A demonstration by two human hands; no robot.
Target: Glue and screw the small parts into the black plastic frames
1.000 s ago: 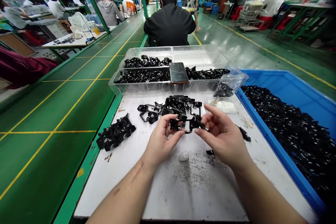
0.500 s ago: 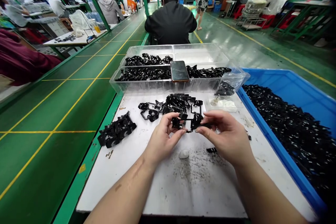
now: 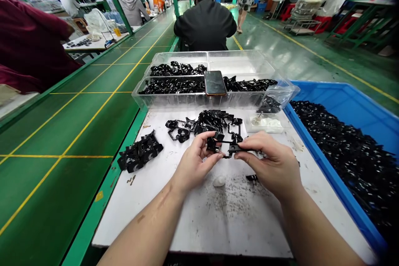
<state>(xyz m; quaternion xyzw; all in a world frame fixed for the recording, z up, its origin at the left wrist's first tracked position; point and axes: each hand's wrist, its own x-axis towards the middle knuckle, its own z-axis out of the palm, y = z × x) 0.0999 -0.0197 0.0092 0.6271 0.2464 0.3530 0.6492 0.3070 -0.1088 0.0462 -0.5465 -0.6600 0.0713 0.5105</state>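
My left hand (image 3: 197,161) pinches the left end of a black plastic frame (image 3: 213,144) with thumb and fingers above the white table. My right hand (image 3: 274,165), closed too, grips a small flat black plastic piece (image 3: 238,149) at the frame's right end. Whether that piece touches the frame I cannot tell. Just beyond my hands lies a heap of glossy black frames (image 3: 213,119). A stack of similar black parts (image 3: 141,152) rests to the left. Below the hands are a whitish lump (image 3: 219,181) and a loose black piece (image 3: 252,177).
Clear plastic bins (image 3: 174,100) with black parts stand at the table's far side, a phone (image 3: 215,82) on their edge. A blue crate (image 3: 336,88) of small black pieces is on the right. One person (image 3: 205,25) sits ahead; another in maroon (image 3: 31,41) is at left.
In my right hand, the small black piece has come into clearer view over the frame's right end. The person in maroon at left has leaned further into view.
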